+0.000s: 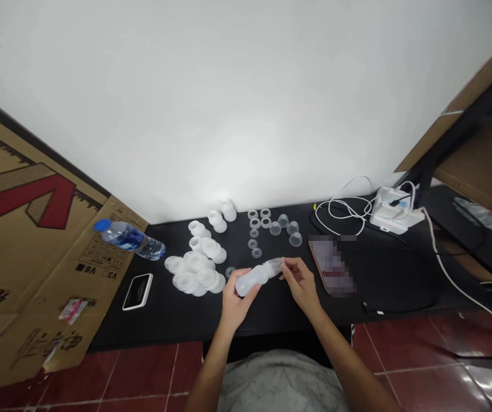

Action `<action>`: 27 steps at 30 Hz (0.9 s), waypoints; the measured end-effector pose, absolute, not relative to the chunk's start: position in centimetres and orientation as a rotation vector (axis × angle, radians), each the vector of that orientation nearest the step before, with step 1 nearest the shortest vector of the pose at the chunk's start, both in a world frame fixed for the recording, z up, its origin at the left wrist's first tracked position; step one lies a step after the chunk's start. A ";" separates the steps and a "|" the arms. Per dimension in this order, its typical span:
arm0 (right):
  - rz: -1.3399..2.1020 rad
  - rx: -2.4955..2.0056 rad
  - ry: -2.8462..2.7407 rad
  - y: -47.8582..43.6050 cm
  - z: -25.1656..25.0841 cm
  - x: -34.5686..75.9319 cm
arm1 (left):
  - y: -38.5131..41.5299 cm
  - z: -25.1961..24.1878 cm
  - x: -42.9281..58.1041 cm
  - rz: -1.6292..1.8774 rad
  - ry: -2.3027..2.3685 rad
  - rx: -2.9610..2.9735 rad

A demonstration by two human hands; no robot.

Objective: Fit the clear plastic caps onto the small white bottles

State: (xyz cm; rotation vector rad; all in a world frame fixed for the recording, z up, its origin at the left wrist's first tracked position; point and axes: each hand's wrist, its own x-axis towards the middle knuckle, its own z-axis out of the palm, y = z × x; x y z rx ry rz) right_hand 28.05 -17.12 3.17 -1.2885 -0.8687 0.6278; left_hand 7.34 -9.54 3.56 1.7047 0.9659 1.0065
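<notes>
A translucent white baby bottle (251,280) lies tilted in my left hand (236,297), its neck pointing right. My right hand (298,281) pinches the clear cap (275,266) at the neck end. Whether the cap is seated on the bottle, I cannot tell. Left of my hands is a cluster of white bottles (197,269), some upright and some with clear tops. Beyond my hands lie several clear rings (255,224) and small discs (252,244). Several clear dome caps (293,228) sit to their right. One more clear piece (230,272) is beside my left fingers.
A water bottle (130,237) and a white phone-like device (138,292) are at the left, by a large cardboard box (35,240). On the right are a phone (330,266), white cables (344,206) and a white power strip (396,212). The black table (177,326) meets a white wall.
</notes>
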 end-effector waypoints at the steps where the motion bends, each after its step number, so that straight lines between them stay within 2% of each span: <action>1: 0.630 -1.291 -0.880 -17.1 3.1 28.1 | -9.5 3.5 7.3 1.000 0.972 1.711; 14: 0.735 -1.256 -0.963 -17.7 3.5 28.3 | -9.8 3.2 6.9 1.008 0.915 1.823; 21: 1.028 -1.033 -0.806 -17.4 3.9 28.0 | -9.9 3.2 7.2 0.932 0.764 1.863; 27: 1.023 -1.154 -0.821 -17.5 4.0 28.6 | -10.6 3.1 7.5 0.910 0.713 1.987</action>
